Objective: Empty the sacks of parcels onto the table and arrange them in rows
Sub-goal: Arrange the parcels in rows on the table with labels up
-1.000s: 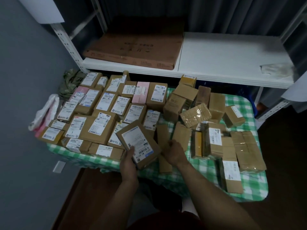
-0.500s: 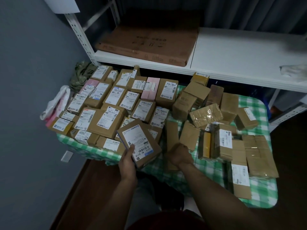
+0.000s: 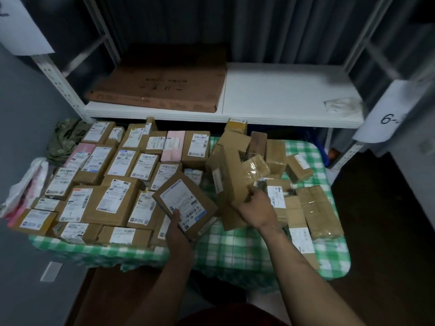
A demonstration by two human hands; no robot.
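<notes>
Several brown cardboard parcels cover a table with a green checked cloth. On the left they lie label-up in rows; on the right a loose jumble is piled. My left hand grips a flat labelled parcel by its near edge, tilted above the table's front. My right hand holds a tall brown parcel lifted upright at the jumble's left side.
A white metal shelf runs behind the table and carries a large flat brown carton and a crumpled white bag. A white and pink plastic bag hangs at the table's left end. A green sack lies at the back left.
My right hand has picked up a tall brown parcel from the table's front and raised it upright. My left hand keeps hold of the labelled parcel, lifted slightly. The camera moved closer.
</notes>
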